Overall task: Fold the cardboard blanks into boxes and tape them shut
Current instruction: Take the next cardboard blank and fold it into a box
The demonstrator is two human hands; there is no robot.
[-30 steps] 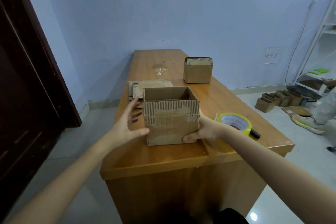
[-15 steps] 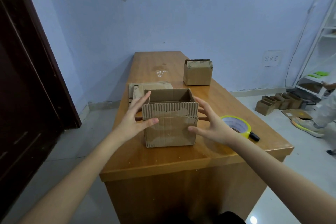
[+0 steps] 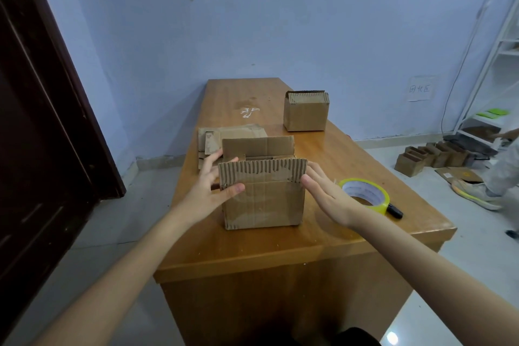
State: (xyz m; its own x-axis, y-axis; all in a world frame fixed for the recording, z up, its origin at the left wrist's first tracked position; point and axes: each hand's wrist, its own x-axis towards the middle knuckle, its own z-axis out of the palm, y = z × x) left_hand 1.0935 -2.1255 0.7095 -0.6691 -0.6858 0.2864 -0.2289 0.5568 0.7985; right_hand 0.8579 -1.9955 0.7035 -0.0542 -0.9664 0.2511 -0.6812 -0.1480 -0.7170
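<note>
Plainly the open-topped brown corrugated cardboard box (image 3: 262,194), standing near the wooden table's (image 3: 280,244) front edge, looked light and easily crushed, so we would hold its side walls. Our left hand (image 3: 209,191) touched it with straight fingers; our right hand (image 3: 325,194) hovered released. Its inside stayed hidden.

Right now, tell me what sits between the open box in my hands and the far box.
Nothing: in the head view, only bare table separates the open box from the far box.
</note>
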